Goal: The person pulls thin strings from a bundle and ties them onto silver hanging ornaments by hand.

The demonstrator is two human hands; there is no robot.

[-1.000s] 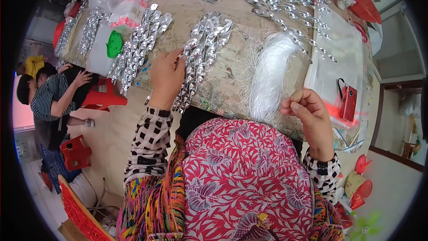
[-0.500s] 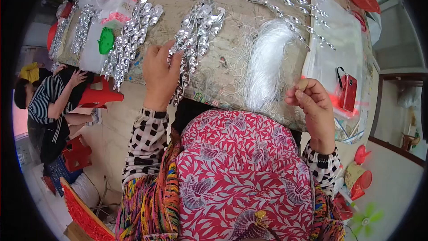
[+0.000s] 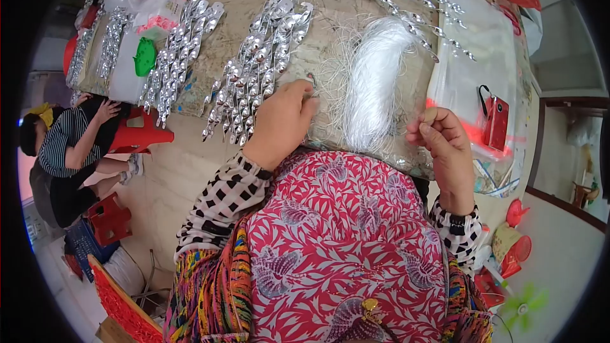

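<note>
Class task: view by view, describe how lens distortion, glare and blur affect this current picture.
Head view: wide-angle distortion bows the long grey-brown table, and black fills the corners; head view: bright glints dot the twisted silver metallic strips, while the glossy white thread bundle looks nearly washed out; head view: the light-green bladed fan appears soft-edged, cause unclear.

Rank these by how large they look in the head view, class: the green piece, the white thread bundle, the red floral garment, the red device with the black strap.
1. Red floral garment
2. White thread bundle
3. Red device and green piece: too close in apparent size to rank surely.
</note>
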